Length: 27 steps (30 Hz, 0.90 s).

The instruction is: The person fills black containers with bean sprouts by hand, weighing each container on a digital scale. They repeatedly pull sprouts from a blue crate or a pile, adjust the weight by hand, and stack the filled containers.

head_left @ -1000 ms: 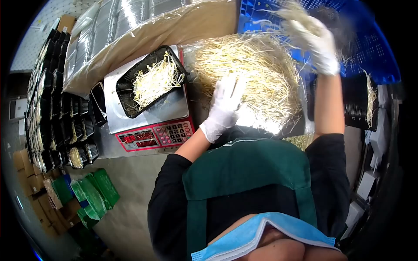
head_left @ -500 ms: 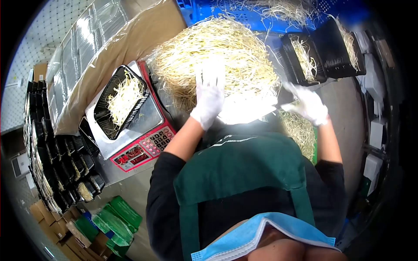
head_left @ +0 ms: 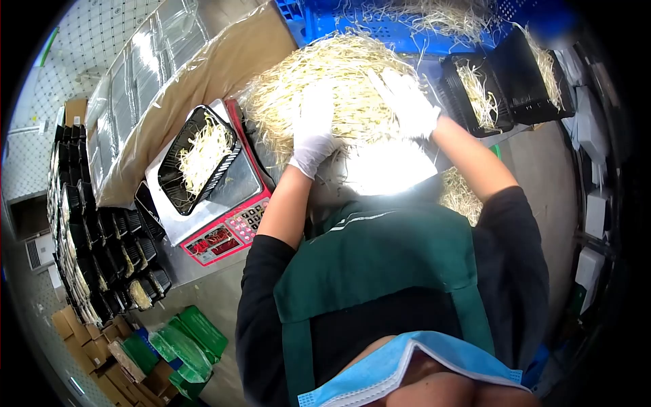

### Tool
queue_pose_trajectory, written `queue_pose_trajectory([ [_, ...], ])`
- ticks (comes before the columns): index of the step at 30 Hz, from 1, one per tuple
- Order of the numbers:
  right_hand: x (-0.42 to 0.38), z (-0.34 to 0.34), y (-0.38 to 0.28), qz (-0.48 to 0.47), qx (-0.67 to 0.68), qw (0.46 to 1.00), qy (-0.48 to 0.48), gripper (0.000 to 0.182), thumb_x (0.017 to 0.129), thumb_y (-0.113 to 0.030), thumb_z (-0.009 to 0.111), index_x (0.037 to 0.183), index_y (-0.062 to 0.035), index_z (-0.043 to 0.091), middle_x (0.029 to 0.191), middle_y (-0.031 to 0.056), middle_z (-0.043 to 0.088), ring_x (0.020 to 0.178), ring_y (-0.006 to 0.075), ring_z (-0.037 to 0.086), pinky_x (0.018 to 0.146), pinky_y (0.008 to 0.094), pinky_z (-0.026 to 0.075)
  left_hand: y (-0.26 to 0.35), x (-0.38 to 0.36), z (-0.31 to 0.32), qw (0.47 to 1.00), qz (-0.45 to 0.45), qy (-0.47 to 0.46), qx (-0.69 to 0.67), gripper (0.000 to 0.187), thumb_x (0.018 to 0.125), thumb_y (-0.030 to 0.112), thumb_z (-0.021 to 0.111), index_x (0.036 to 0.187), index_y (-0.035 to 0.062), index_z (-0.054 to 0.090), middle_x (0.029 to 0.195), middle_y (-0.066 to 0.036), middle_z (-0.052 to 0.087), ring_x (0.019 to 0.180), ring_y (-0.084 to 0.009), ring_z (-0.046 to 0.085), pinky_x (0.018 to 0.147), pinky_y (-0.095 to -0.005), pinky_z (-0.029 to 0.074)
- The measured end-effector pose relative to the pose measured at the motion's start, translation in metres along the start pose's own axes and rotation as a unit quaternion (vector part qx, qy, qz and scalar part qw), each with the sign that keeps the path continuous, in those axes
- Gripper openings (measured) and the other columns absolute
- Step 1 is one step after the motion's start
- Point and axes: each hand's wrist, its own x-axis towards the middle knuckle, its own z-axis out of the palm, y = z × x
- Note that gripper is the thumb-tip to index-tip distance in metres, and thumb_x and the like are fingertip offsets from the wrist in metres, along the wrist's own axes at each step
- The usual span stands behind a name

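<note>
Both white-gloved hands lie flat on a large heap of pale yellow bean sprouts (head_left: 339, 88) piled on the worktop straight ahead. The left hand (head_left: 313, 132) presses on the heap's near left side, fingers spread and clasping nothing; the right hand (head_left: 407, 102) rests on its right flank, also open-palmed. Left of the heap, a black rectangular plastic tray (head_left: 196, 159) partly filled with sprouts sits on a steel weighing scale with a red keypad (head_left: 224, 224). Two more black trays holding sprouts (head_left: 502, 85) stand to the right, before a blue plastic crate (head_left: 352, 24).
</note>
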Motion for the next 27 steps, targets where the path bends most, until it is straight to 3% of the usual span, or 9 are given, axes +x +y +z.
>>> queue_pose_trajectory([
  [2, 0.021, 0.002, 0.014, 0.014, 0.108, 0.993, -0.05, 0.098, 0.066, -0.007, 0.065, 0.15, -0.0124, 0.015, 0.133, 0.0303, 0.043, 0.112, 0.0423, 0.053, 0.096, 0.0403, 0.045, 0.001, 0.005, -0.002, 1.0, -0.018, 0.008, 0.007, 0.119, 0.049, 0.038, 0.086, 0.144, -0.001, 0.026, 0.148, -0.019, 0.031, 0.137, -0.0336, 0.027, 0.113, -0.05, 0.013],
  [6, -0.002, 0.026, 0.01, 0.015, 0.163, 0.984, 0.064, 0.097, 0.064, -0.005, 0.065, 0.149, -0.0117, 0.018, 0.121, 0.02, 0.057, 0.098, 0.0343, 0.061, 0.08, 0.0364, 0.052, -0.004, 0.003, -0.001, 0.999, -0.036, 0.034, -0.011, 0.119, 0.048, 0.041, 0.085, 0.143, -0.0021, 0.027, 0.144, -0.021, 0.036, 0.135, -0.0344, 0.03, 0.112, -0.0494, 0.016],
  [15, -0.041, -0.056, 0.041, 0.076, 0.266, 0.931, 0.238, 0.075, 0.076, -0.039, 0.071, 0.138, -0.0093, 0.043, 0.129, 0.0125, 0.057, 0.116, 0.0268, 0.058, 0.097, 0.0328, 0.047, -0.007, 0.001, -0.018, 0.998, -0.057, -0.01, -0.005, 0.118, 0.051, 0.043, 0.085, 0.144, -0.0003, 0.027, 0.145, -0.021, 0.033, 0.135, -0.0333, 0.03, 0.111, -0.0474, 0.019],
  [18, -0.042, -0.084, 0.049, 0.047, 0.498, 0.825, 0.263, 0.078, 0.077, -0.029, 0.075, 0.142, -0.0053, 0.037, 0.134, 0.0124, 0.053, 0.119, 0.0205, 0.055, 0.099, 0.0314, 0.044, 0.004, -0.02, -0.051, 0.994, -0.058, -0.061, 0.062, 0.114, 0.057, 0.04, 0.083, 0.145, -0.0008, 0.023, 0.147, -0.022, 0.03, 0.137, -0.0346, 0.027, 0.112, -0.0483, 0.019],
  [21, -0.03, -0.081, 0.048, -0.06, 0.596, 0.752, 0.275, 0.079, 0.078, -0.027, 0.075, 0.143, -0.0062, 0.034, 0.134, 0.0127, 0.053, 0.115, 0.0226, 0.058, 0.099, 0.0334, 0.045, 0.033, -0.051, -0.128, 0.996, -0.035, 0.001, -0.083, 0.09, 0.068, 0.02, 0.078, 0.142, -0.0006, 0.031, 0.144, -0.022, 0.036, 0.134, -0.0378, 0.032, 0.111, -0.044, 0.026],
  [23, -0.008, -0.078, 0.035, -0.028, 0.355, 0.908, 0.218, 0.08, 0.078, -0.029, 0.074, 0.143, -0.0072, 0.034, 0.136, 0.0123, 0.051, 0.12, 0.0244, 0.054, 0.101, 0.0364, 0.043, 0.039, -0.076, -0.167, 0.982, -0.089, 0.053, -0.158, 0.061, 0.074, 0.002, 0.066, 0.132, -0.0008, 0.048, 0.136, -0.02, 0.049, 0.128, -0.0325, 0.045, 0.108, -0.037, 0.032],
  [25, 0.021, -0.028, 0.015, -0.05, 0.495, 0.852, 0.163, 0.078, 0.075, -0.036, 0.071, 0.139, -0.0069, 0.039, 0.135, 0.0163, 0.05, 0.127, 0.0304, 0.047, 0.105, 0.0405, 0.04, 0.017, -0.1, -0.194, 0.962, -0.171, 0.185, -0.106, 0.04, 0.088, 0.002, 0.049, 0.127, -0.0052, 0.053, 0.13, -0.018, 0.055, 0.127, -0.027, 0.047, 0.108, -0.035, 0.032],
  [26, 0.035, -0.018, 0.002, -0.057, 0.285, 0.946, 0.141, 0.084, 0.07, -0.015, 0.069, 0.143, -0.0032, 0.03, 0.14, 0.0222, 0.041, 0.13, 0.0342, 0.041, 0.111, 0.0442, 0.031, 0.0, -0.113, -0.2, 0.914, -0.268, 0.274, -0.135, 0.041, 0.092, 0.005, 0.048, 0.131, -0.0064, 0.048, 0.134, -0.018, 0.051, 0.127, -0.0252, 0.045, 0.109, -0.0346, 0.03],
  [27, 0.049, 0.007, -0.009, 0.019, 0.133, 0.986, 0.095, 0.089, 0.069, -0.016, 0.069, 0.145, -0.0023, 0.024, 0.141, 0.0256, 0.038, 0.13, 0.0391, 0.039, 0.11, 0.0452, 0.031, -0.031, -0.124, -0.201, 0.88, -0.243, 0.344, -0.218, 0.047, 0.093, 0.009, 0.053, 0.136, -0.0053, 0.042, 0.138, -0.019, 0.046, 0.13, -0.0256, 0.042, 0.11, -0.0346, 0.027],
])
